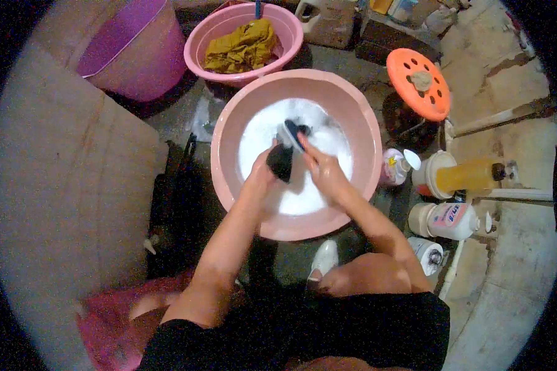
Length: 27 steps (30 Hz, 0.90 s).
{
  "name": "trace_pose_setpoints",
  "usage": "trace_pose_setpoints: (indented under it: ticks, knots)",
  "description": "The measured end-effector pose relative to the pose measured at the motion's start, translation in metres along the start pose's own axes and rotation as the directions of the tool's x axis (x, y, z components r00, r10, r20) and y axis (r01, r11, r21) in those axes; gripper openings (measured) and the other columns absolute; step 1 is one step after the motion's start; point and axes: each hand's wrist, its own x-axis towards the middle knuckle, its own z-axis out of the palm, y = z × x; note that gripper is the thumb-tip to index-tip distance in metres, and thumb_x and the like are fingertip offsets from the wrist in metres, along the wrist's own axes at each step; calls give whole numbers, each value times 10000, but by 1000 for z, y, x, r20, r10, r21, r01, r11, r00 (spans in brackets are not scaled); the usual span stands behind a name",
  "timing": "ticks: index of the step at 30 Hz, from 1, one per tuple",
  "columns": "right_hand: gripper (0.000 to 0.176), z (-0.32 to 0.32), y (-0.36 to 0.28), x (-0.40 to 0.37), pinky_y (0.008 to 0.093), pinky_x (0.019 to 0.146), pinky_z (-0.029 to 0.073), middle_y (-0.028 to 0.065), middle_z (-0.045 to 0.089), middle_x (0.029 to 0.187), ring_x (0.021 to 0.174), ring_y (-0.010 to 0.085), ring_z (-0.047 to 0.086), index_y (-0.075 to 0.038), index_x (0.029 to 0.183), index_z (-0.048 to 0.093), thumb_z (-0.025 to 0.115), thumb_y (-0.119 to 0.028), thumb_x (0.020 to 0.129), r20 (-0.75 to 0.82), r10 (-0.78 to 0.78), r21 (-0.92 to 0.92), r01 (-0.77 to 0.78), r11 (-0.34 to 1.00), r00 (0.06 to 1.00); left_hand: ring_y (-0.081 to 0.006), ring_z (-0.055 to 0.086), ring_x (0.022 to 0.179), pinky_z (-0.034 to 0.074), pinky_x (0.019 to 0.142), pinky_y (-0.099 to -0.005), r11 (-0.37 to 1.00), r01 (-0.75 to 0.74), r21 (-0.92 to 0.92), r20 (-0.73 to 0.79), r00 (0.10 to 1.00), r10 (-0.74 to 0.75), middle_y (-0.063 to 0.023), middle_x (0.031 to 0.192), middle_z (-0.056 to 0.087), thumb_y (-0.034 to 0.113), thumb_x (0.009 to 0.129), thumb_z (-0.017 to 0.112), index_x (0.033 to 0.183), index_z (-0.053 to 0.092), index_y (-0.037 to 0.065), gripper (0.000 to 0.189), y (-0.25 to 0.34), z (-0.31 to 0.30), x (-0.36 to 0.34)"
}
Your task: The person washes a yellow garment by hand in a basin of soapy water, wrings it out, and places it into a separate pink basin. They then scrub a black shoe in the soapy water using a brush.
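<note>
A wide pink basin [359, 136] filled with white suds [260, 133] lies in front of me. Over the foam, my left hand [263, 168] is closed around a dark, black item [281, 163] whose exact kind I cannot tell. My right hand [323, 173] grips a scrub brush [294, 135] with a dark back and a pale edge. The brush is angled against the far end of what the left hand holds, where another dark patch [303, 128] shows above the suds.
Behind the basin stands a pink tub [195, 52] with mustard-coloured cloth [241, 48], beside a purple bucket [142, 68]. An orange perforated stool [405, 93], a pump bottle [393, 167], a yellow-liquid bottle [467, 176] and a white bottle [455, 221] line the right wall.
</note>
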Motion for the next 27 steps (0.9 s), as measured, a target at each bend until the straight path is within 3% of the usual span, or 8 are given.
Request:
trace_pose_setpoints:
  ticks: [3,6,7,9,12,18,23,27]
  knots:
    - [428,-9,21,32,469,661,481,226,632,850,751,362,627,-156,1343,401,430,-195,918,116,191,-355,-139,924,975,-175,587,797,503,740,-307,977,-191,92,-25,981,194,-85,891,603,363,959,407,1121,526,18,399,-12,28,-20]
    - [475,-15,80,47,482,681,486,222,633,870,764,372,623,-173,1369,365,403,-134,897,148,367,-646,-191,739,918,-196,598,820,513,755,-332,977,-137,-162,58,987,148,-107,960,614,381,940,436,1149,505,-8,447,-3,-13,6]
    - [518,-15,87,49,495,711,488,237,629,886,767,390,621,-136,1372,354,400,-81,859,50,419,-642,-292,709,907,-220,606,818,510,763,-376,920,88,-381,356,933,58,-107,987,629,457,905,476,1161,516,21,507,2,-61,35]
    - [526,5,114,42,505,718,485,255,623,889,785,392,622,-108,1368,349,408,-77,847,41,467,-596,-354,721,883,-222,608,817,508,766,-380,980,-108,-166,72,990,121,-104,978,631,474,893,487,1153,524,31,516,-1,-25,19]
    - [548,27,100,35,511,736,478,313,599,925,824,418,617,-25,1365,315,428,-76,831,63,635,-467,-540,701,770,-225,609,817,506,771,-385,989,-134,-60,-11,991,134,-99,965,634,501,875,503,1142,536,44,530,-7,3,10]
    - [545,42,16,-3,486,797,461,342,546,1052,912,451,576,-4,1381,266,428,-109,871,192,273,-132,-251,959,943,-230,613,815,501,782,-396,994,-103,36,-75,992,105,-90,938,641,553,839,534,1119,560,71,558,11,29,-21]
    - [515,42,-15,-33,399,819,463,279,603,967,892,390,600,-100,1400,303,414,-54,899,-29,50,-17,-50,999,998,-223,634,720,539,672,-360,966,-79,245,-209,969,132,-102,856,650,562,792,596,931,620,68,513,14,40,-20]
    - [565,23,13,20,403,667,511,217,634,830,714,325,637,-118,1396,294,483,-54,867,153,347,-58,-342,938,925,-217,606,640,530,590,-336,991,115,62,-28,993,-113,-110,768,617,467,819,594,910,599,43,433,-1,28,-15]
